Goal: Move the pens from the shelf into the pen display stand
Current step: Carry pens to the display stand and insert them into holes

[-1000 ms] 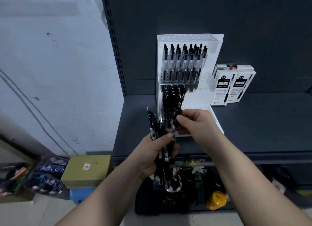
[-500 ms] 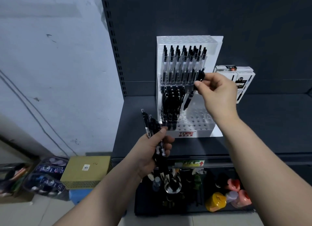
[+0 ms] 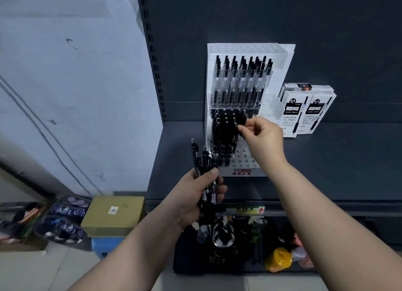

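Observation:
A white tiered pen display stand (image 3: 245, 170) sits on the dark shelf (image 3: 326, 164). Its upper tier holds several clear-barrelled black pens (image 3: 241, 82); its lower tier holds several black pens (image 3: 224, 136) on the left side. My left hand (image 3: 195, 193) grips a bundle of black pens (image 3: 203, 160) upright, in front of the stand's lower left corner. My right hand (image 3: 261, 136) pinches the top of one black pen (image 3: 241, 121) that stands at the right edge of the lower tier's pens.
Two white pen boxes (image 3: 304, 110) stand right of the stand. Empty holes fill the lower tier's right side. Below the shelf lie dark goods and a yellow tub (image 3: 278, 259). On the floor at left are a tan box (image 3: 113, 214) and packaged items (image 3: 65, 221).
My right hand took a pen from the bundle, lifted it to the upper tier, then brought it down and left to the lower tier's pens. The left hand stayed nearly still.

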Demonstrator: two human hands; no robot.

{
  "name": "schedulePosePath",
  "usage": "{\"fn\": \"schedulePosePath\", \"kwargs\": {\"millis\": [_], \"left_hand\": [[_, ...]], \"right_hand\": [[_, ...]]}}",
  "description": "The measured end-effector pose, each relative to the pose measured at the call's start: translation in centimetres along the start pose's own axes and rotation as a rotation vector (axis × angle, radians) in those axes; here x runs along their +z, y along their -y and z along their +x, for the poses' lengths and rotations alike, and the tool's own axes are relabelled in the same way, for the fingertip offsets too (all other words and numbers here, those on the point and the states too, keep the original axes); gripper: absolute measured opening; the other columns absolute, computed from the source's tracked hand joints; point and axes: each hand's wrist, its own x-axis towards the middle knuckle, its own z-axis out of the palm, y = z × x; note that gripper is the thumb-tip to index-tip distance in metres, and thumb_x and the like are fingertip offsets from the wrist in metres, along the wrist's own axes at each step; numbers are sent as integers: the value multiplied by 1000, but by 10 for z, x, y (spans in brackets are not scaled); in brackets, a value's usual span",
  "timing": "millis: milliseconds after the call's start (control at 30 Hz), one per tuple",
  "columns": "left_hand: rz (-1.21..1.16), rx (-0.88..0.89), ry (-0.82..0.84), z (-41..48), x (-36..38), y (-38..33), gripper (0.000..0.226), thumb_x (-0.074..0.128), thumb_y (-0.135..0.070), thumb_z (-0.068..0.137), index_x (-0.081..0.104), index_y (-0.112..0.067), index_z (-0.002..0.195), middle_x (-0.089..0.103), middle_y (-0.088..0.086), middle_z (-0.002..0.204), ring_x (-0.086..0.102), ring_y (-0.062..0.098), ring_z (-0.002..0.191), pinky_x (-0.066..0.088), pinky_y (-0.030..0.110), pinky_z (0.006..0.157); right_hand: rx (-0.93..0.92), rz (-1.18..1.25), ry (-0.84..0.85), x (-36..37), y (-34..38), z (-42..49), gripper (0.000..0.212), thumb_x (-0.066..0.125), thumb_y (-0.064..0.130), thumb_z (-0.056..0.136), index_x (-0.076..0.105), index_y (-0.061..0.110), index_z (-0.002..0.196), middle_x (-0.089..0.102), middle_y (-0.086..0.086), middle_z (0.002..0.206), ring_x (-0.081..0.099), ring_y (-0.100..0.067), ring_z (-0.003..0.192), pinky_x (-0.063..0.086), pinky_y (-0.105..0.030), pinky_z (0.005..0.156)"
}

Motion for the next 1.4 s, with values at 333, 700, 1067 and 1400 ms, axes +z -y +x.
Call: {"fn": "schedulePosePath", "kwargs": {"millis": [333,700,1067,1400], "left_hand": [[-34,39,60,-2,0,-1,17,60,-8,87,62,-2,103,67,5,74,66,13,62,55,25,58],[11,16,158,-6,3,10,11,64,-10,79,63,-4,88,65,7,74,65,17,66,56,27,63],[-90,-38,6,-1,-6,-1,17,59,-15,90,65,-7,104,71,9,79,70,19,67,59,29,60],[-104,-45,0,-1,-9,-3,20,57,-12,92,65,-7,109,70,10,78,68,17,62,58,27,60]], "right_hand": [[69,37,32,-20,19,-46,10,64,22,90,71,19,98,65,11,76,58,0,68,45,-13,64],[419,412,247,-22,37,-64,15,74,17,80,63,8,77,63,3,57,57,-9,50,48,-24,53],[27,352,-130,-48,58,-8,11,73,7,81,69,13,90,67,-1,72,64,-11,65,58,-26,68],[-70,135,-121,-21,36,2,12,74,16,81,71,13,92,62,12,70,62,-4,67,50,-13,67]]}}
